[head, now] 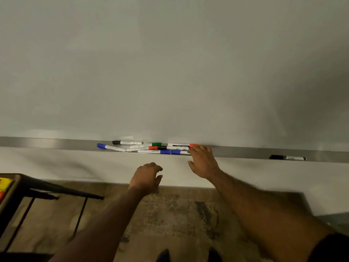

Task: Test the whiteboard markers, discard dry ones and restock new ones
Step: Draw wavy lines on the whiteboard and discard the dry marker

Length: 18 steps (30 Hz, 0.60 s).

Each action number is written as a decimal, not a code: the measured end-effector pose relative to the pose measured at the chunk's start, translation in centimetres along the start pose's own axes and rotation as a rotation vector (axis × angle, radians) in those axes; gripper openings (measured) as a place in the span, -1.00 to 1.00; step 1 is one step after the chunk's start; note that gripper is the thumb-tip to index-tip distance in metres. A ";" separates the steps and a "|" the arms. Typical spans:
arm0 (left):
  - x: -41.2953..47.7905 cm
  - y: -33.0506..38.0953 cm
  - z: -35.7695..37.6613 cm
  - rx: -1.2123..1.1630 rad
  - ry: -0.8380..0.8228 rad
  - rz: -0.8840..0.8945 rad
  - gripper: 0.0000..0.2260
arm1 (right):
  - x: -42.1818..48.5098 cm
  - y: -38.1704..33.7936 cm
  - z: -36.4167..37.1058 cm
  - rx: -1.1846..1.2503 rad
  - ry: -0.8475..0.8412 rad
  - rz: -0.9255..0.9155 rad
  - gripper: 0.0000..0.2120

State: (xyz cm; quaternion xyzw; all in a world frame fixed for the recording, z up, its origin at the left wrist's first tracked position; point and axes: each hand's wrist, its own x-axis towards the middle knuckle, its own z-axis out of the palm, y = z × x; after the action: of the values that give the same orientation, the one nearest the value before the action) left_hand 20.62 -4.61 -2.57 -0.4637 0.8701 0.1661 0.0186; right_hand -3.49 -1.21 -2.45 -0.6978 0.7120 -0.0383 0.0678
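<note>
Nearest, at the bottom edge: dark shoe tips [164,255], cut off, planted on a mottled, worn floor [179,214]. Off to the left, a dark-framed worktop [56,188] carrying a box [4,186] of yellow and orange things. Mostly cropped out, so impossible to say whether that is the fresh stock.

Further out, the left hand [147,176]: hanging just below the ledge, loosely curled, holding nothing. Probably kept close for pulling a cap once a marker is lifted.

Beyond it, the right hand [203,161]: stretched forward onto the metal tray [56,145], fingertips touching the right ends of the red-capped marker [181,145] and the blue marker [167,152], thumb splayed away underneath. No grip closed as far as can be seen; looks like reaching for the first pen to test.

Along the tray, a loose cluster of markers [147,147], criss-crossed and overlapping, with black, blue, green and red caps. Presumably dropped there at random, not sorted. Well apart to the right, a lone black marker [288,158].

Farthest, the whiteboard [170,63]: no test strokes visible anywhere, so testing judged not yet begun.

Hard to make out: marker ends under the fingertips, blurred label print, exact count in the pile. No way of telling dry from good by sight.
</note>
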 end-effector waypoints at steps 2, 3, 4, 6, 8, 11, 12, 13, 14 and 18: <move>0.0 -1.2 -0.1 0.005 0.010 -0.010 -0.68 | 1.4 -0.3 0.6 -0.023 -0.007 0.015 -0.62; 0.1 -1.7 -0.2 0.014 0.012 -0.012 -0.68 | 2.0 -0.3 0.9 -0.029 -0.012 0.025 -0.63; 0.1 -2.2 -0.1 0.024 0.013 -0.011 -0.67 | 2.4 -0.4 1.1 -0.032 -0.016 0.035 -0.65; 0.3 -2.9 -0.1 0.039 0.014 -0.005 -0.66 | 3.2 -0.4 1.6 -0.042 -0.024 0.056 -0.68; 0.5 -3.4 -0.1 0.042 0.016 -0.002 -0.65 | 3.7 -0.4 1.9 -0.061 -0.032 0.071 -0.70; 0.7 -4.1 -0.1 0.047 0.026 0.019 -0.64 | 4.4 -0.3 2.2 -0.084 -0.060 0.074 -0.69; 0.8 -4.2 -0.1 0.046 0.025 0.023 -0.64 | 4.5 -0.2 2.3 -0.082 -0.073 0.078 -0.68; 0.9 -4.4 -0.2 0.045 0.024 0.024 -0.64 | 4.7 -0.1 2.4 -0.074 -0.083 0.085 -0.66; 0.9 -4.6 -0.2 0.044 0.022 0.025 -0.64 | 4.9 0.0 2.4 -0.062 -0.091 0.092 -0.64; 1.2 -5.2 -0.3 0.052 0.013 0.026 -0.64 | 5.2 0.2 2.2 -0.037 -0.102 0.098 -0.62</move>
State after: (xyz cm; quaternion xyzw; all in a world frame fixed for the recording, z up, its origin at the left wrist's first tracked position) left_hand 24.22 -8.35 -3.93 -0.4527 0.8802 0.1407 0.0227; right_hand -3.48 -6.26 -4.87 -0.6643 0.7415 0.0139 0.0930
